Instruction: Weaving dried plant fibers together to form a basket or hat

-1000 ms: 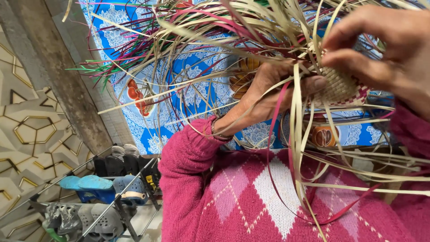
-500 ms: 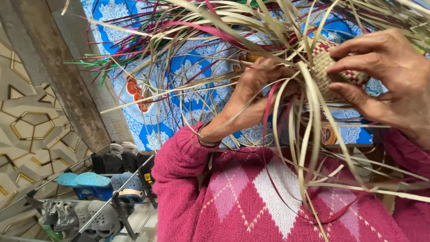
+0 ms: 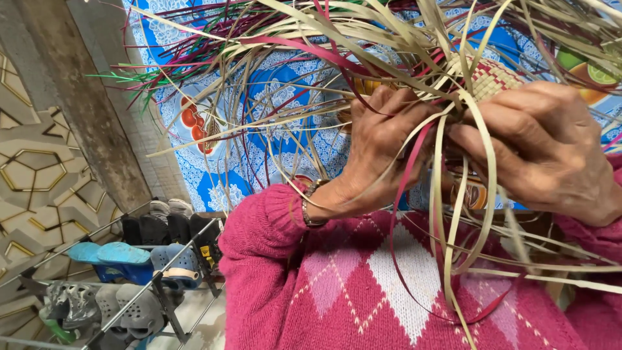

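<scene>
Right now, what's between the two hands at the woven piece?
Head view: no bare gap. Pale straw strips and one pink strip hang between the left hand and right hand, below the woven piece.

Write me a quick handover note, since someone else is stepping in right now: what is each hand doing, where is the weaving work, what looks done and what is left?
Left hand: fingers curled into the loose strips, gripping them beside the woven piece.
Right hand: closed over the woven piece, pinching strips against it.
Work: held up over the pink sweater, in front of a blue patterned cloth. A shoe rack stands lower left.
Done: a small checkered woven patch shows.
Left: many pale, red and green strips fan out unwoven.
</scene>
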